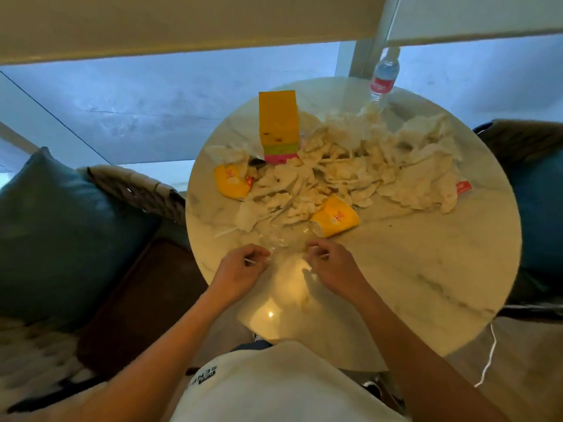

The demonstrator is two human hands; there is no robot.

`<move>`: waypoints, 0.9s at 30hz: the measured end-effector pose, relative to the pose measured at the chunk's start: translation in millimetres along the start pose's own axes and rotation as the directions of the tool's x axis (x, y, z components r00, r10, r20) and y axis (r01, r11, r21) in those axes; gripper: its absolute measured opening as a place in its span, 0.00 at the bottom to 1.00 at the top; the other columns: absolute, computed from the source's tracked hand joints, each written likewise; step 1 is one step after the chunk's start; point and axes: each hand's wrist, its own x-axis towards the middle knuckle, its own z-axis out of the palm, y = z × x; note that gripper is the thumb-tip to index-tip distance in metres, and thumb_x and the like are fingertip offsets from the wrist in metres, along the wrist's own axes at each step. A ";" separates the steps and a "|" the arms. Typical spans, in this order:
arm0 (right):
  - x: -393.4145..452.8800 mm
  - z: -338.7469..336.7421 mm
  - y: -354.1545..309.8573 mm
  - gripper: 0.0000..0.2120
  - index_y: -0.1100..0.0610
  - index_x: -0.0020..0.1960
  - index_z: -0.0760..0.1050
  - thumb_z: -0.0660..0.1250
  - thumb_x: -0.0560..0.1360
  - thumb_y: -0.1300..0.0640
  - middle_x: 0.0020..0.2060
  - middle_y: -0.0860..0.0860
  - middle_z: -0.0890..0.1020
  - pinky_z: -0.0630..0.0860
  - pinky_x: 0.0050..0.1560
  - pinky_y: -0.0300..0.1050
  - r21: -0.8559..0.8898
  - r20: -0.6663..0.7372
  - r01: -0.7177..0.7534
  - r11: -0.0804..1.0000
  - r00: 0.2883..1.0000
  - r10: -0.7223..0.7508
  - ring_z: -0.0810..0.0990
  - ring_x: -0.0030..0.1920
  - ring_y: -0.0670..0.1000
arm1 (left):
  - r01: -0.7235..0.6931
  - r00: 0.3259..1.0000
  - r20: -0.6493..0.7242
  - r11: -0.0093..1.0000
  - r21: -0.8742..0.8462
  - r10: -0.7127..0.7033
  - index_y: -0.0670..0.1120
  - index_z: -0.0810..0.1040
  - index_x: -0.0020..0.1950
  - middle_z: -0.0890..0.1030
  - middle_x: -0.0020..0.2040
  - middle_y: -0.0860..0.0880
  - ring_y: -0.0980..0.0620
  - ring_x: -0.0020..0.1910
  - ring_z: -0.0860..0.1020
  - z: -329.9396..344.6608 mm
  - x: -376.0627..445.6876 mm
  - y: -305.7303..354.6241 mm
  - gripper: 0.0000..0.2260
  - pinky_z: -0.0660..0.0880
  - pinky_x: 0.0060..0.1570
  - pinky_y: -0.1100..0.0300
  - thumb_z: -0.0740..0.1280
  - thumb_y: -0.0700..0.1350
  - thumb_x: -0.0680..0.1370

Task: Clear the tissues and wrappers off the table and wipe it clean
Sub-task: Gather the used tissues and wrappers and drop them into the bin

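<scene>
White shirt hem reading mirrored "SEN", both hands at a clear plastic bag.
My left hand and right hand pinch its edges on the tabletop; crumpled tissues, yellow wrappers, labels unreadable.

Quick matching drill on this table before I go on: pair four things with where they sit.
Things:
1. water bottle
2. yellow carton
3. pile of tissues
4. clear plastic bag

Places:
A. near edge, between both hands
B. far edge of the table, upright
C. spread across the middle
D. far left of the pile, upright

Pairs: 1-B, 2-D, 3-C, 4-A
</scene>
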 end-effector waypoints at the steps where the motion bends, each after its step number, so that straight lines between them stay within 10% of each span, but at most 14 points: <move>1: 8.6 11.8 -8.0 0.15 0.50 0.61 0.78 0.69 0.74 0.54 0.53 0.48 0.80 0.75 0.54 0.42 -0.032 0.008 0.000 0.999 1.000 0.001 0.78 0.52 0.47 | -0.002 1.000 -0.022 1.000 0.026 0.003 0.54 0.79 0.51 0.79 0.49 0.55 0.59 0.47 0.77 -11.1 12.6 -3.9 0.05 0.72 0.47 0.66 0.68 0.44 0.77; 12: 61.7 83.9 -34.2 0.27 0.49 0.71 0.68 0.67 0.74 0.43 0.63 0.59 0.71 0.73 0.58 0.52 -0.588 -0.101 -0.058 0.806 0.995 -0.002 0.71 0.63 0.61 | -0.094 0.986 -0.123 0.984 0.149 0.112 0.48 0.73 0.60 0.76 0.54 0.51 0.51 0.49 0.75 -63.6 115.2 -18.5 0.17 0.71 0.48 0.58 0.73 0.45 0.73; 18: 63.2 90.6 -27.0 0.06 0.55 0.47 0.83 0.69 0.75 0.54 0.42 0.57 0.75 0.66 0.39 0.45 -0.512 -0.235 -0.012 0.859 0.964 -0.127 0.76 0.45 0.59 | -0.038 0.993 -0.105 0.983 0.181 0.057 0.48 0.73 0.46 0.77 0.41 0.49 0.48 0.41 0.74 -59.1 127.0 -16.4 0.07 0.73 0.41 0.52 0.70 0.41 0.73; 24: 44.8 80.9 -31.6 0.07 0.56 0.48 0.84 0.68 0.73 0.62 0.42 0.55 0.81 0.74 0.41 0.48 -0.192 -0.294 0.045 0.980 0.951 -0.101 0.78 0.42 0.52 | -0.015 0.998 -0.055 0.998 0.056 0.018 0.48 0.76 0.37 0.75 0.35 0.53 0.57 0.34 0.71 -63.3 116.0 -8.0 0.08 0.67 0.31 0.71 0.71 0.38 0.72; 27: 22.2 68.8 -32.0 0.07 0.55 0.48 0.84 0.69 0.74 0.64 0.42 0.47 0.82 0.73 0.43 0.34 0.001 -0.387 0.033 0.999 0.921 -0.030 0.78 0.42 0.40 | -0.018 1.000 0.026 1.000 0.011 0.017 0.47 0.82 0.43 0.78 0.39 0.55 0.62 0.36 0.74 -60.6 100.2 1.4 0.03 0.67 0.32 0.77 0.72 0.40 0.73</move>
